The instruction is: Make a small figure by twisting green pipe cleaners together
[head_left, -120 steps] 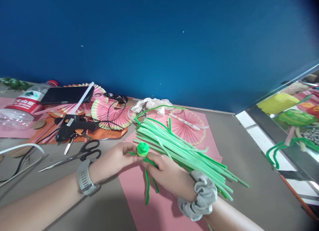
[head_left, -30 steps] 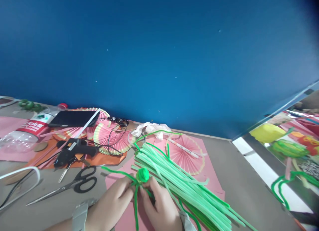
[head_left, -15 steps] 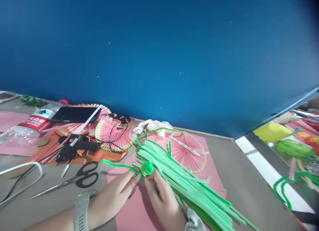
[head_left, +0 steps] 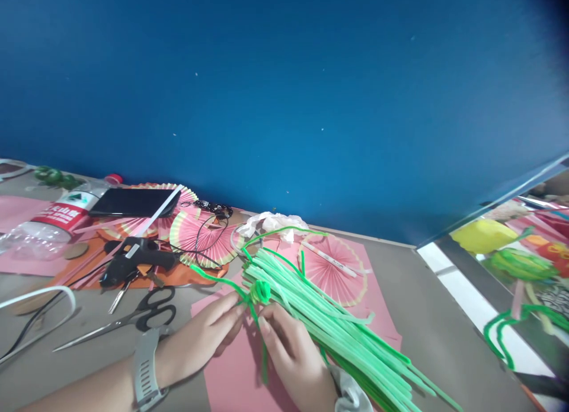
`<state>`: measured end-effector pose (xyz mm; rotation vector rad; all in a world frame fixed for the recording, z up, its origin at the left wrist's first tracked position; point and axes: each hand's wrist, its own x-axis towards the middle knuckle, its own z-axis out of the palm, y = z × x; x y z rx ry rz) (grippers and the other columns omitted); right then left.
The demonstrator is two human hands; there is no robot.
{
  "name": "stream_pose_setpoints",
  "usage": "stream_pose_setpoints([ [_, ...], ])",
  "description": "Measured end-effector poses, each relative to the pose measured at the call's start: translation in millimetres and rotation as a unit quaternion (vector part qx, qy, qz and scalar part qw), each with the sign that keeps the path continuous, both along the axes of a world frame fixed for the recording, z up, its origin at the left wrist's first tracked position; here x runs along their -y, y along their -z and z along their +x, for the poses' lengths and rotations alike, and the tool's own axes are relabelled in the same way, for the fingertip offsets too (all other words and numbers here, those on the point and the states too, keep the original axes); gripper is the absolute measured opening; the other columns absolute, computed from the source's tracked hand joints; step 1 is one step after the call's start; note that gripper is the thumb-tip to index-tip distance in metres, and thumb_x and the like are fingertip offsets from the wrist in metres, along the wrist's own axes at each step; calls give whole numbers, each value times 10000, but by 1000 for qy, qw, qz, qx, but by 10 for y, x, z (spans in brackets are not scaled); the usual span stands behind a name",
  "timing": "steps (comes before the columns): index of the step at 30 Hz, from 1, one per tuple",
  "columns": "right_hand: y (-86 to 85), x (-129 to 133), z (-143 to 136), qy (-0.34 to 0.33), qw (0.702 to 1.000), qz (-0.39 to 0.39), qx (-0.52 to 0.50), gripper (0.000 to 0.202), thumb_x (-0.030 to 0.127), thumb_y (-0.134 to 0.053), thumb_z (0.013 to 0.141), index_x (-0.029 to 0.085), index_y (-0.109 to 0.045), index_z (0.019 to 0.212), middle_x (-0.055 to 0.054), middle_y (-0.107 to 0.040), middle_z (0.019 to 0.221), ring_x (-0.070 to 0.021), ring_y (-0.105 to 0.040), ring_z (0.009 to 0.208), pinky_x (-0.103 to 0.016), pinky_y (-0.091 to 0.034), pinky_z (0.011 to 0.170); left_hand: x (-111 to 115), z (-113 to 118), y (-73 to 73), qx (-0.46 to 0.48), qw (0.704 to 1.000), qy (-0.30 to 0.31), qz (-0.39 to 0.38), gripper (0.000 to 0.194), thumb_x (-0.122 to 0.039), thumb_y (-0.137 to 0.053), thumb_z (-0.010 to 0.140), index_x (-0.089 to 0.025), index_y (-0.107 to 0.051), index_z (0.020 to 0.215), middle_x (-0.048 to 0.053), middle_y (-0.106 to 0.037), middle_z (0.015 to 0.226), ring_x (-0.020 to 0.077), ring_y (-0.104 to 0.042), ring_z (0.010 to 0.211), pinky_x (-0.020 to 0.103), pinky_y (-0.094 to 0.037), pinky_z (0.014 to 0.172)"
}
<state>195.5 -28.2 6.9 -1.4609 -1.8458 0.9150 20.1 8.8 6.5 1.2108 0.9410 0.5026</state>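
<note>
A bright green pipe cleaner (head_left: pixel 213 275) with a coiled ball (head_left: pixel 261 291) at its end is between my two hands. My left hand (head_left: pixel 222 323), with a grey watch strap on the wrist, pinches it just left of the coil. My right hand (head_left: pixel 288 347) has thumb and fingers closed at the green stem below the coil. One end sticks out to the upper left, and another strand hangs down between the hands. A thick bundle of light green pipe cleaners (head_left: pixel 329 329) lies beside and under my right hand on pink paper (head_left: pixel 231 376).
Black-handled scissors (head_left: pixel 153 308), a black glue gun (head_left: pixel 133 261), a phone (head_left: pixel 133 203) and a plastic bottle (head_left: pixel 57 219) lie to the left. Pleated pink paper fans (head_left: pixel 204 237) and a white marker (head_left: pixel 331 259) lie behind. A blue panel (head_left: pixel 284 104) borders the table.
The coil has tilted and shifted slightly left and up. My hands have moved slightly apart, and a green strand now shows hanging between them.
</note>
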Motion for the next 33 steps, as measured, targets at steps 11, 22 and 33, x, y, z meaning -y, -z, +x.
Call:
stream_pose_setpoints([
  [11, -22, -201, 229, 55, 983, 64, 165, 107, 253, -452, 896, 215, -507, 813, -9, -570, 726, -210, -525, 712, -349, -372, 683, 8, 18, 13, 111, 990, -9, -91, 253, -423, -347, 909, -196, -456, 883, -62, -210, 620, 99, -108, 521, 237, -80, 443],
  [22, 16, -225, 231, 59, 972, 112, 199, 105, 206, -443, 892, 206, -492, 800, -33, -540, 788, -238, -498, 781, -384, -344, 723, 7, 11, 9, 118, 988, -39, -90, 247, -455, -424, 881, -211, -440, 845, -67, -179, 612, 97, -98, 520, 247, -74, 449],
  [33, -52, -91, 266, 79, 987, 129, 50, 55, 220, -393, 924, 222, -430, 965, -16, -541, 837, -165, -530, 776, -278, -388, 699, -18, 45, 106, 112, 990, -64, -57, 253, -476, -373, 890, -234, -351, 823, -83, -169, 608, 95, -100, 508, 216, -87, 427],
])
